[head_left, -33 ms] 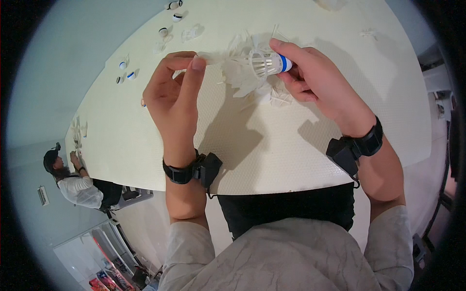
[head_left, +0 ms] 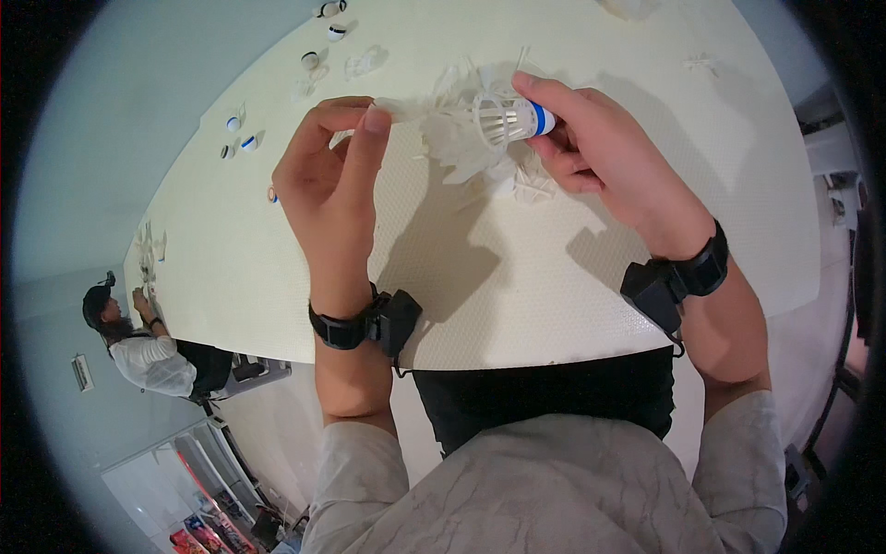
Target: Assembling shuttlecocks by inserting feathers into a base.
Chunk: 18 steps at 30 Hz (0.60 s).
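A white shuttlecock (head_left: 504, 122) with a blue band lies sideways above the table, its head held between the thumb and fingers of my right hand (head_left: 591, 138). My left hand (head_left: 337, 162) pinches the tip of a pale feather (head_left: 404, 113) that stretches toward the shuttlecock's open end. I cannot tell whether that feather is still joined to it. Beneath and behind the shuttlecock, loose white feathers (head_left: 461, 164) lie in a heap, partly hidden by it. Broken quills (head_left: 533, 185) are scattered beside the heap, close to my right fingers.
Several bare shuttlecock heads (head_left: 248, 143) dot the left side of the white table (head_left: 517, 305). A pale skirt piece (head_left: 365, 62) lies farther back. More quill bits (head_left: 701, 63) rest at far right. Another person (head_left: 148, 355) works at the table's left end.
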Each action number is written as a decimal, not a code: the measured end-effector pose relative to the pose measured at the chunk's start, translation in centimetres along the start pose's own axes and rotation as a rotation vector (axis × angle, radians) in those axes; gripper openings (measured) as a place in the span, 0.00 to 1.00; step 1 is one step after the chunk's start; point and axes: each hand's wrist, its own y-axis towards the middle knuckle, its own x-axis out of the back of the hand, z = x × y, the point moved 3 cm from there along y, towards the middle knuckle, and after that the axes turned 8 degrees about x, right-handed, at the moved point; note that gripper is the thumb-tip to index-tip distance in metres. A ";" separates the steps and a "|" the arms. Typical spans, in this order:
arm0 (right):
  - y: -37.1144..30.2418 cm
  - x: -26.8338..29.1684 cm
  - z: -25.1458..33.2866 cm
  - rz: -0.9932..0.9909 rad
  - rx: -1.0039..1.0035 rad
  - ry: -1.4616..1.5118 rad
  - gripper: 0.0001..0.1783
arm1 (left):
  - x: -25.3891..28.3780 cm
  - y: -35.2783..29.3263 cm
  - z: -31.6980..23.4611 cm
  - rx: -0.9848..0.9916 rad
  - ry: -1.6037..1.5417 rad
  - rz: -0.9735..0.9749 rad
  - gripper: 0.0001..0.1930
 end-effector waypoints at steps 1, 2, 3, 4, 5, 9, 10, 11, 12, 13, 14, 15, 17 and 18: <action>0.0 0.0 0.0 0.000 -0.001 0.000 0.27 | -0.2 0.2 -0.3 0.017 -0.024 -0.002 0.07; 0.1 0.1 -0.2 -0.007 -0.004 0.024 0.27 | -0.4 0.3 -0.4 0.034 -0.048 -0.004 0.09; 0.1 0.1 -0.2 -0.014 -0.007 0.048 0.27 | 0.1 0.2 -0.3 0.034 -0.049 -0.004 0.09; 0.2 0.2 -0.2 -0.017 -0.006 0.046 0.27 | 0.8 0.3 -0.1 0.090 -0.064 0.006 0.12; 0.2 0.3 -0.1 -0.010 0.009 0.040 0.27 | 1.1 0.3 0.2 0.146 -0.079 0.015 0.16; 0.2 0.0 0.2 -0.096 0.059 -0.098 0.27 | 0.9 0.1 -0.2 0.291 -0.003 -0.019 0.22; 0.3 0.0 0.0 -0.097 0.059 -0.099 0.27 | 0.4 0.0 -0.2 0.311 0.005 -0.027 0.23; 0.3 0.0 -0.1 -0.115 0.070 -0.107 0.27 | 0.2 -0.1 -0.2 0.332 0.014 -0.034 0.24; 0.4 0.0 -0.2 -0.133 0.081 -0.115 0.27 | 0.1 0.0 -0.2 0.332 0.013 -0.034 0.24; 0.4 0.0 -0.3 -0.133 0.080 -0.115 0.27 | 0.1 0.2 -0.2 0.331 0.056 -0.018 0.24; 0.5 0.2 -0.3 -0.126 0.106 -0.140 0.29 | 0.0 0.2 -0.3 0.330 0.099 -0.002 0.25; 0.5 0.2 -0.2 -0.119 0.132 -0.166 0.32 | 0.0 0.2 -0.5 0.331 0.099 -0.002 0.25; 0.5 0.2 -0.2 -0.125 0.145 -0.169 0.32 | 0.2 -0.1 -0.9 0.370 0.048 -0.037 0.22; 0.5 0.2 -0.2 -0.132 0.156 -0.172 0.32 | 0.4 -0.1 -0.8 0.368 0.048 -0.038 0.22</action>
